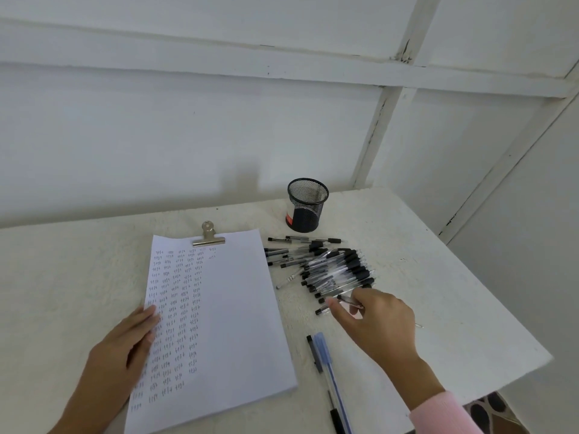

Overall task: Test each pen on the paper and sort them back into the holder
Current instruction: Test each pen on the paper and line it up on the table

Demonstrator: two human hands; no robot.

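The right hand (376, 321) reaches into the near edge of the pile (332, 270), fingers curled, the thumb and forefinger pinching one clear pen (352, 303) that has not yet come away from its neighbours. The left hand (125, 346) lies flat with straight fingers on the left edge of the paper (232, 308), holding nothing, only pinning the sheet.

The likely trouble is in the pile itself. The pens lie crossed and touching, so lifting one may drag or roll others. The smooth round barrels would travel easily toward the table's (438, 292) right edge, which is near. The pinch looks light, and the slick plastic could slip out of it. If the left hand lifts, the sheets could shift, since only the clip (208, 236) at the top binds them.

The pens are slim clear tubes with black rubbery grips and black ends. The paper is a thin white stack, its left half filled with columns of small test marks, and the right half is bare. The clip is shiny metal with a round-headed handle. Near the front edge lie a blue pen (326, 355) with a frosted cap and a black pen (315, 352) just beside it, well apart from the pile. The holder (305, 205), a black wire-mesh cup, stands upright behind the pile and looks empty. The tabletop is white and slightly rough.
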